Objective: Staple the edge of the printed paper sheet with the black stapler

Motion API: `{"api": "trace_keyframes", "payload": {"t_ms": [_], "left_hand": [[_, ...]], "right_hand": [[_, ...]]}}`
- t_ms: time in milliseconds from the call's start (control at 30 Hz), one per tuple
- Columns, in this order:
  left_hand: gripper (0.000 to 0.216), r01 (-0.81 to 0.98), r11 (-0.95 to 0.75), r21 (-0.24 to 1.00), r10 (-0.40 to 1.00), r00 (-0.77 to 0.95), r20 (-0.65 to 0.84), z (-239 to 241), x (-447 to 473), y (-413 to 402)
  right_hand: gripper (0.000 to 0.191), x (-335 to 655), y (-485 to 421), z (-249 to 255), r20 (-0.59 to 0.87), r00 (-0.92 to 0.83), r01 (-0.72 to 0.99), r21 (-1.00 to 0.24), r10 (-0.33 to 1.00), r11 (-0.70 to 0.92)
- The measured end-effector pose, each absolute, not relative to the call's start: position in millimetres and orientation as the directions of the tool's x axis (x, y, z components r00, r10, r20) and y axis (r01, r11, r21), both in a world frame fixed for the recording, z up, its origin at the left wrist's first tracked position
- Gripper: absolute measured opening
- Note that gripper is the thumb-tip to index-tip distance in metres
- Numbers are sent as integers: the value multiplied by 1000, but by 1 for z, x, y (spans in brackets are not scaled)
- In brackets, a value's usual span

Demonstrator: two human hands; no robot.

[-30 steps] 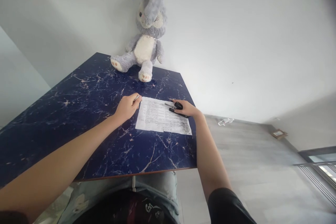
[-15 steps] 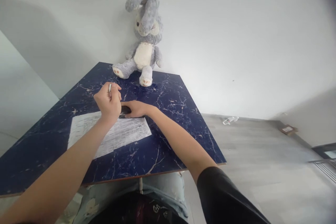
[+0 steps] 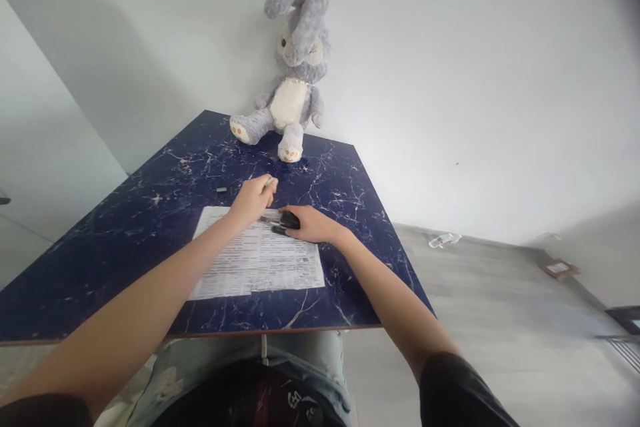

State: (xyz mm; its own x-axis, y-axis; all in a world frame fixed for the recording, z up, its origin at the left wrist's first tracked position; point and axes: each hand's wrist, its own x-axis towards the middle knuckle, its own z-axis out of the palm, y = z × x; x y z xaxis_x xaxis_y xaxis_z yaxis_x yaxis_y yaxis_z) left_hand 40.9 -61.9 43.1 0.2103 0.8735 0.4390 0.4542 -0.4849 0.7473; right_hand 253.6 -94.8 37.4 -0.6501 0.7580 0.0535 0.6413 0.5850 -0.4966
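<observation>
Plain pale wall fills the top of the head view, with grey floor at the lower right of the frame. On that floor, by the foot of the wall, are 1 clear plastic item and, farther toward the right edge, 1 brown box. A dark blue marbled table takes up the middle and left, and 1 grey plush rabbit sits at its far edge, against the wall.

Near the frame's centre, the right hand is wrapped around a black stapler, whose 2 arms stand apart, pointing left over the upper part of a printed sheet. The left hand, just beyond the stapler's tip, pinches a small pale piece in curled fingers; what it is, I cannot tell.

Compared with 0.5 s ago, the left hand has come down from its raised pose and moved right, and the sheet lies farther right and squarer to the near edge. The stapler, mostly covered then, now shows its gap, so the pale piece and that gap are close together. 1 small dark block also shows beyond the sheet; whether set down or merely uncovered is unclear.
</observation>
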Motion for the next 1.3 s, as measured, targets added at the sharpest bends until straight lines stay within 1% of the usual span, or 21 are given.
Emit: {"api": "trace_keyframes", "payload": {"t_ms": [67,133,167,233,267,333,400,467,533,633,733,900,1033,1100,1200,1267,1300], "left_hand": [[41,457,-492,741,870,297,394,34,47,-64],[42,469,-501,727,863,342,373,27,53,-67],[43,476,-508,718,858,355,372,25,56,-69],[46,485,-528,697,846,375,380,21,61,-73],[46,488,-539,687,839,384,386,20,62,-75],[40,488,-561,669,825,398,401,19,64,-78],[34,486,-578,655,814,400,421,19,64,-79],[35,485,-593,643,804,395,444,19,64,-81],[42,482,-609,629,792,398,462,20,65,-82],[44,479,-630,611,776,418,473,21,68,-84],[42,480,-642,597,765,443,467,21,70,-85],[31,492,-655,573,753,487,442,22,67,-85],[17,539,-626,564,779,461,424,23,65,-82],[18,591,-592,548,806,427,410,25,62,-78],[18,706,-513,488,850,338,405,31,47,-66],[21,792,-419,444,877,226,425,35,29,-56],[24,841,-338,423,895,147,422,35,19,-51]], "right_hand": [[43,274,-106,42,26,-633,662,-500,774,559],[49,289,-112,51,2,-642,648,-533,766,544],[52,293,-112,57,19,-640,627,-565,769,536],[53,295,-109,69,140,-595,555,-641,792,530],[49,293,-106,74,219,-565,507,-669,796,544],[35,285,-100,79,342,-538,415,-689,771,594],[20,276,-97,77,412,-546,337,-689,729,642],[9,270,-95,72,460,-503,286,-710,732,643],[9,268,-95,66,469,-435,237,-764,769,600],[19,274,-91,58,402,-400,177,-848,824,499],[27,280,-87,52,371,-379,144,-881,848,450],[26,283,-91,47,369,-371,185,-870,852,457],[25,286,-90,42,386,-283,206,-869,878,449],[24,294,-83,37,365,-222,300,-857,904,419],[22,317,-68,29,351,-90,495,-796,932,348],[20,339,-55,22,374,13,574,-762,927,299],[18,351,-50,19,384,58,598,-752,922,276]]}}
